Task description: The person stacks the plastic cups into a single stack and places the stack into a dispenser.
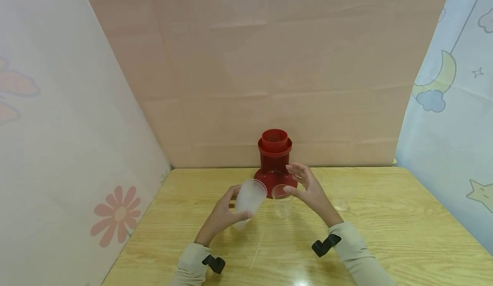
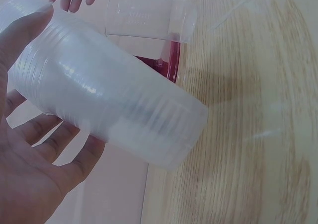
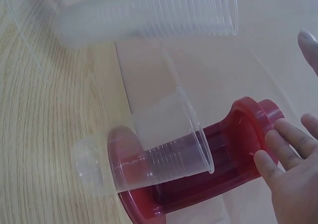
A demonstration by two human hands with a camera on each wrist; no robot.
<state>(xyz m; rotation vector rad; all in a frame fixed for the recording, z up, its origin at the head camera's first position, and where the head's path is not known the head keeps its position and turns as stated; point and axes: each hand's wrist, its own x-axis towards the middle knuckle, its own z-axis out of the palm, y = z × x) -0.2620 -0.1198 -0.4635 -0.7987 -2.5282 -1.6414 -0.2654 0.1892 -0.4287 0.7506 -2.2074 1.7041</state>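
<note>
My left hand (image 1: 223,213) grips a stack of clear plastic cups (image 1: 250,198), thumb on one side and fingers on the other. The stack is tilted, its rims up and to the right. A single clear plastic cup (image 3: 144,154) is upright in front of the red holder (image 1: 274,162), which has a wide round base and a ringed top. My right hand (image 1: 310,189) is spread beside that cup's rim; in the right wrist view, its fingers (image 3: 280,149) are apart from the cup and hold nothing.
On the wooden table (image 1: 173,251), a thin pale strip (image 1: 258,248) lies between the forearms. Another faint clear object (image 1: 341,198), perhaps a cup, is right of the right hand. A beige backdrop (image 1: 231,84) rises behind the table, with printed sheets at both sides.
</note>
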